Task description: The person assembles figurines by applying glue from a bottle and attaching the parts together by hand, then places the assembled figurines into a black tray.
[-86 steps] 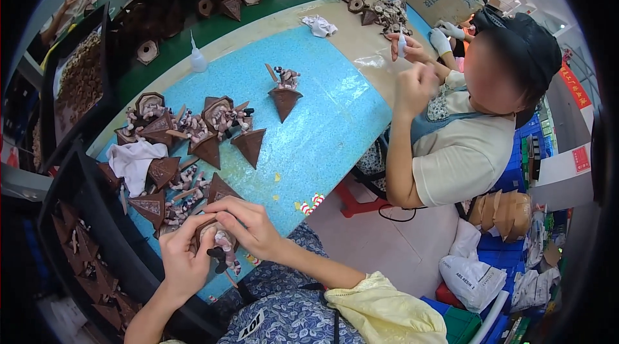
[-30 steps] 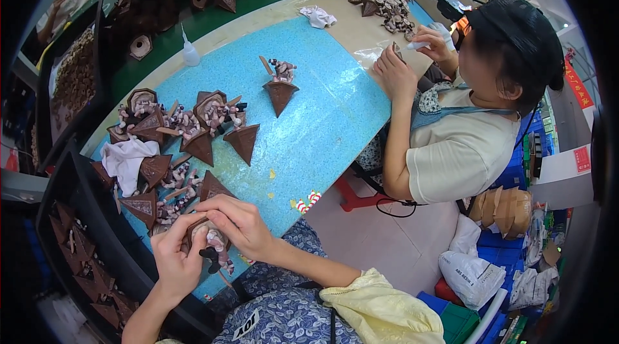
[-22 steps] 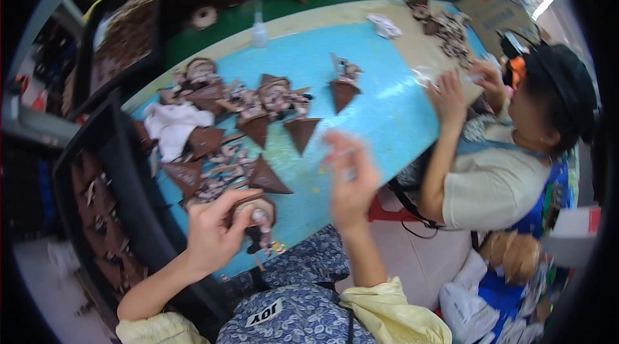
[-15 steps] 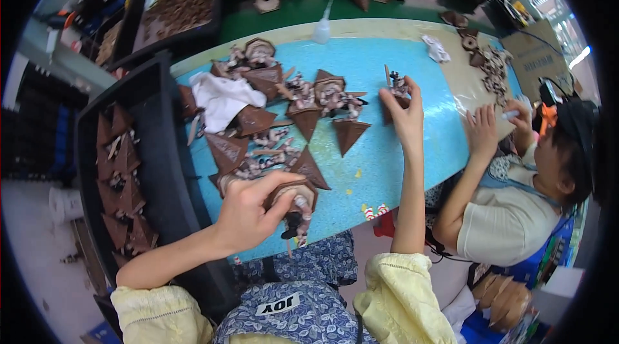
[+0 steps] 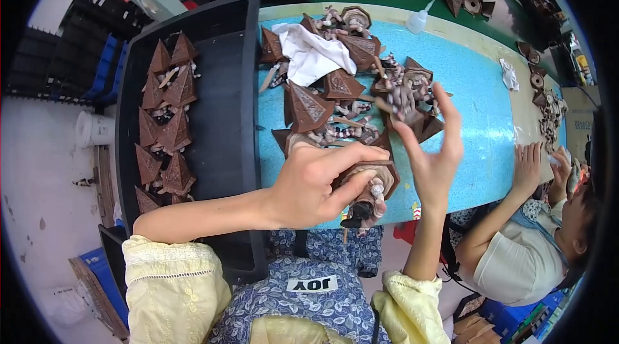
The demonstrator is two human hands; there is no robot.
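My left hand [image 5: 313, 183] is closed round a brown figurine piece [image 5: 365, 176] with a hexagonal rim and small pale and black figures, near the table's front edge. My right hand [image 5: 433, 160] is over the right side of the pile, thumb and forefinger spread apart. By its thumb is another figurine piece [image 5: 404, 100], smeared by motion; whether the thumb touches it I cannot tell. Several brown pointed figurine pieces [image 5: 308, 108] lie close together on the blue tabletop [image 5: 480, 112]. A white cloth [image 5: 316, 54] covers part of them.
A black tray [image 5: 225, 99] on the left holds rows of brown pointed pieces [image 5: 177, 131]. A white squeeze bottle [image 5: 418, 20] stands at the back, with a crumpled white tissue [image 5: 509, 75] further right. A co-worker [image 5: 522, 254] sits at the right, hands over the table.
My right hand has moved left to the pile and its fingers have spread from the figurine piece. The left hand still grips its piece. The view has swung left, showing more of the tray.
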